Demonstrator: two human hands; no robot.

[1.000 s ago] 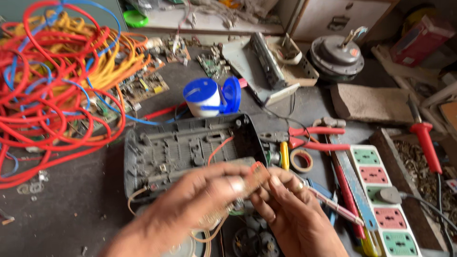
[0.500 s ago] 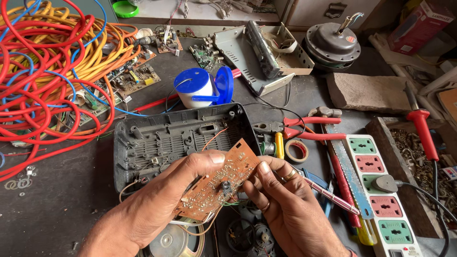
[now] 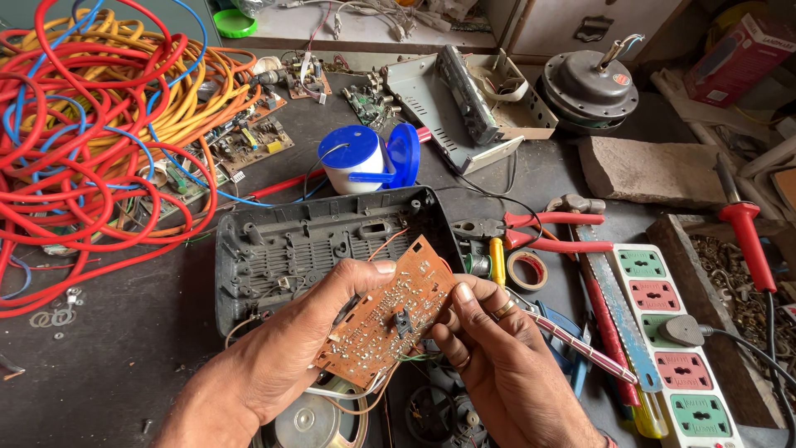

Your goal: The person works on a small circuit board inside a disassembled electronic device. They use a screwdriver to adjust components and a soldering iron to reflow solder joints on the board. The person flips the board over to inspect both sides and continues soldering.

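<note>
In the head view, both hands are holding a brown circuit board solder side up, just above an opened grey plastic casing lying on the dark bench. The left hand is closing its grip on the board's left edge, thumb on top and fingers beneath, while the right hand is pinching the right edge, a ring showing on one finger. Thin wires are trailing from the board's lower edge down towards a round speaker, so doing this well probably means tilting the board gently and keeping slack in those leads. Gripping by the edges looks wise, since it is keeping fingertips off the solder joints. Red-handled pliers and a red-handled soldering iron are lying nearby to the right.
</note>
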